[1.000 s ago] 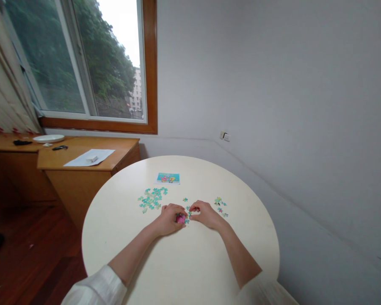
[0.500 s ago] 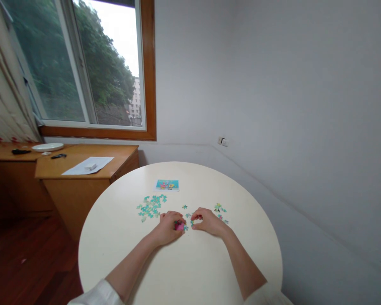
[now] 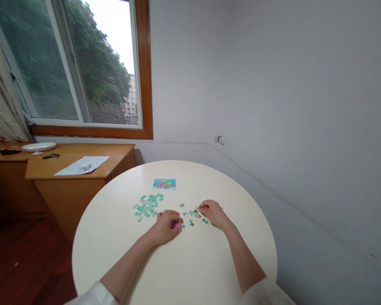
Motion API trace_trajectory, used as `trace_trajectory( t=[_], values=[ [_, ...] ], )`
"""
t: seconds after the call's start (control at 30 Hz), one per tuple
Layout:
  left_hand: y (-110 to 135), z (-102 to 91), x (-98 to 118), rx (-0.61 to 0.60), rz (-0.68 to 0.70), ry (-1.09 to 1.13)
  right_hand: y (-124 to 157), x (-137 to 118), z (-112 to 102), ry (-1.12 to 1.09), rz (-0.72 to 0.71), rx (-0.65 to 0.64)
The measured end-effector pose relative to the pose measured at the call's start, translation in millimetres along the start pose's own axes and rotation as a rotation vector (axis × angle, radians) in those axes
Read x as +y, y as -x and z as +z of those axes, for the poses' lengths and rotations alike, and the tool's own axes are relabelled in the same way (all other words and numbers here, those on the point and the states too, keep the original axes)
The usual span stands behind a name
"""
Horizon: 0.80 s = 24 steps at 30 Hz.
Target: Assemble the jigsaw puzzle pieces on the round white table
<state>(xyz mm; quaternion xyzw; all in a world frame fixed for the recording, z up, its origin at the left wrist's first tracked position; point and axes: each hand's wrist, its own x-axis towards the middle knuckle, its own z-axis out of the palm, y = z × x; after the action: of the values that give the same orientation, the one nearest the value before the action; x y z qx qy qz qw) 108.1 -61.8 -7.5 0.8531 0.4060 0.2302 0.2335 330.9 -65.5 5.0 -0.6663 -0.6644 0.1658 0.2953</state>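
My left hand point(image 3: 167, 226) curves around a small joined patch of pink jigsaw puzzle point(image 3: 176, 224) on the table, its thumb and fingers at the patch's edges. Farther right, my right hand point(image 3: 212, 212) has its fingertips pinched together over a cluster of loose puzzle pieces point(image 3: 197, 214). Whether a piece is between those fingertips is too small to make out. One loose puzzle piece point(image 3: 191, 223) lies between the two hands. Some pieces are partly hidden under and behind my right hand.
A spread of teal puzzle pieces point(image 3: 147, 205) lies left of my hands on the round white table point(image 3: 174, 271). Behind it is a picture card point(image 3: 164, 184). A wooden desk point(image 3: 73, 169) with paper and a white plate point(image 3: 39, 146) stands at the left.
My right hand has moved away from the pink patch, to the right and farther back, leaving a piece on the table. My left hand stays at the patch. The view has shifted slightly.
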Motion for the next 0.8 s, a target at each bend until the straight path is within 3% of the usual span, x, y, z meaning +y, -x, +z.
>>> trace_trajectory(
  t=[0.5, 0.8],
  values=[
    [0, -3.6, 4, -0.009, 0.001, -0.008, -4, 12, 0, 0.244, 0.115, 0.042],
    [0, -4.0, 4, 0.017, 0.001, 0.009, -4, 16, 0, 0.264, 0.13, 0.084]
  ],
)
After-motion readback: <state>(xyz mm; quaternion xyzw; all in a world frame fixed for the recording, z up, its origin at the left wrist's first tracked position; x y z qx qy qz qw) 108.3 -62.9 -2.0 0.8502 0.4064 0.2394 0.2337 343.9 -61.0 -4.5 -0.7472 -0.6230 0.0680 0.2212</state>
